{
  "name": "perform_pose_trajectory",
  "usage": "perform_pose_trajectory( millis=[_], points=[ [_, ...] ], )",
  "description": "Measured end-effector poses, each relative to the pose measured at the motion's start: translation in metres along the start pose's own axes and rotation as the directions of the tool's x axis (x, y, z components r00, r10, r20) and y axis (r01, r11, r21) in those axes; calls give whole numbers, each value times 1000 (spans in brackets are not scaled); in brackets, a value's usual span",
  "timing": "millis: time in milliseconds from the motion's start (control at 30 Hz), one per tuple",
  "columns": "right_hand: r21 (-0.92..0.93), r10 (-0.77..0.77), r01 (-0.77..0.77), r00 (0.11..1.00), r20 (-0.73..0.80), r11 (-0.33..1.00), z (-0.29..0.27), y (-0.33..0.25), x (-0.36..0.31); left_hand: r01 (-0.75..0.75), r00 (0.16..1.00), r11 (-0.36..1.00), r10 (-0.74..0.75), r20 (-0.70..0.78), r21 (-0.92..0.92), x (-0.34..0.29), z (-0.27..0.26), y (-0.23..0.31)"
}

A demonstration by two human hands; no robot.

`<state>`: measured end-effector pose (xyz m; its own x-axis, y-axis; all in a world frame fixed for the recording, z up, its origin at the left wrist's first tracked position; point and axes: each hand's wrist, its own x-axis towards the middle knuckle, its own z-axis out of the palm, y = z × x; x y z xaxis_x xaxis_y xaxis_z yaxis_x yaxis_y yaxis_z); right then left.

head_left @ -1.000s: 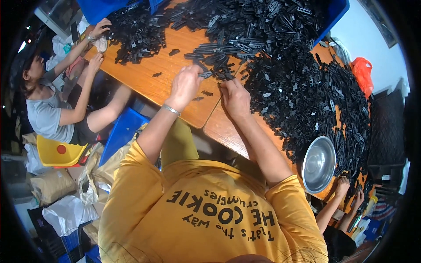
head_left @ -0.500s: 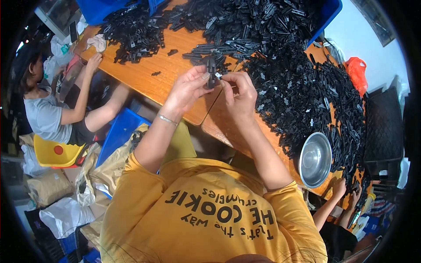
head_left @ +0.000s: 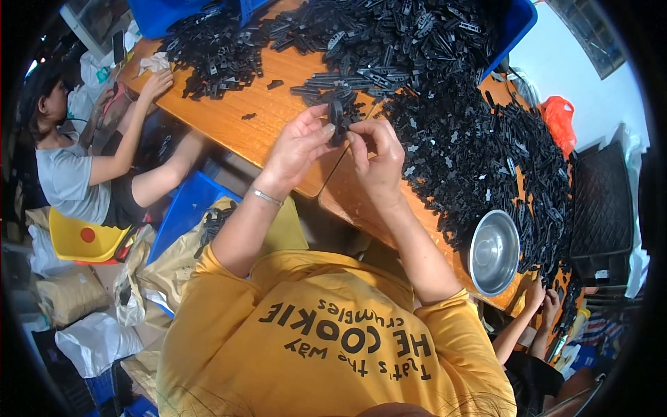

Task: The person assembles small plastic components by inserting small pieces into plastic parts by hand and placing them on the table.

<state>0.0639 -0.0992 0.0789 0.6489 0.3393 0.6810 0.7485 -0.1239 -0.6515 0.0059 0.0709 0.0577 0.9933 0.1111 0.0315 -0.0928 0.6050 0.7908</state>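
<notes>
My left hand grips a long black plastic part upright between thumb and fingers, above the near edge of the table. Close against its right side, my right hand has thumb and forefinger pinched together at the part's lower end. Whatever lies in that pinch is too small and dark to make out. Just beyond both hands, long black plastic pieces lie loosely stacked on the wooden table.
A big heap of small black parts spreads to the right, with a metal bowl at its near edge. Blue bins stand at the back. One person sits at left; another person's hands work at lower right.
The black part has turned in my left hand, showing a smoother, darker face. A pale glint at my right fingertips has gone from sight. The seated person's hand on the table has shifted slightly right.
</notes>
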Motion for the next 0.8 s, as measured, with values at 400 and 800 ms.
perform_pose_trajectory(
  millis=[400, 800],
  points=[
    [-18, 132, -131, 990, 47, 991, 5, 3, -11, 10, 998, 997, -5, -61, 75, -8, 11, -10],
    [-73, 240, -230, 955, 173, 970, 6, 4, -20, -66, 998, 980, 68, -6, 188, -11, -2, -23]
  ],
)
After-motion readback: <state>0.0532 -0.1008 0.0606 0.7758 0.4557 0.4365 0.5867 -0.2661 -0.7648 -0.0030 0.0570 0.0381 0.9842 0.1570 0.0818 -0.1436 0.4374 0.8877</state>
